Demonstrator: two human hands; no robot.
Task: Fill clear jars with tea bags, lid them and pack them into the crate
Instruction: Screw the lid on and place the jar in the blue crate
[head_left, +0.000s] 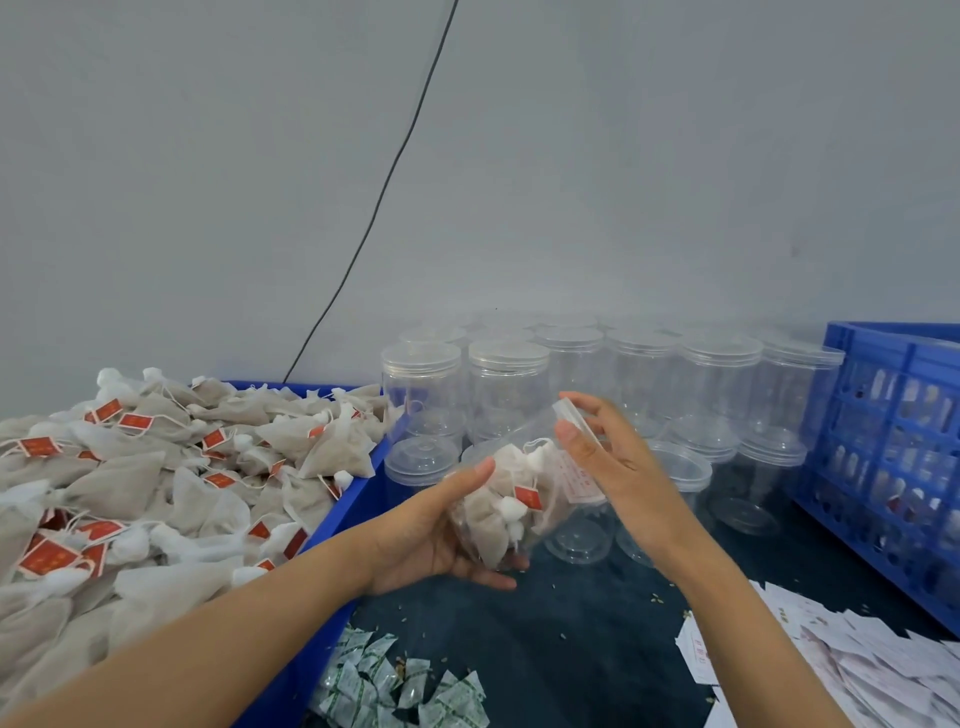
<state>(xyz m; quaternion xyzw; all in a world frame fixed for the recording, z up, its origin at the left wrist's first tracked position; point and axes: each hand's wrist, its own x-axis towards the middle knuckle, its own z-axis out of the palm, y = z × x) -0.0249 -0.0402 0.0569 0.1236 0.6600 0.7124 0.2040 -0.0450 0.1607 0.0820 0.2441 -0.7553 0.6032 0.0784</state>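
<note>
My left hand (441, 540) grips a clear jar (514, 499) tilted toward the right, packed with several tea bags with red tags. My right hand (602, 452) is at the jar's mouth and pinches a clear lid (574, 418) at its edge. A blue bin (343, 514) at the left is heaped with loose tea bags (156, 478). Rows of empty clear jars (571, 374) with lids stand at the back. A blue crate (893, 457) at the right holds filled jars.
Small green-printed sachets (400, 686) lie at the front centre on the dark table (571, 639). White paper slips (852, 660) are piled at the front right. A black cable (384, 192) runs down the grey wall.
</note>
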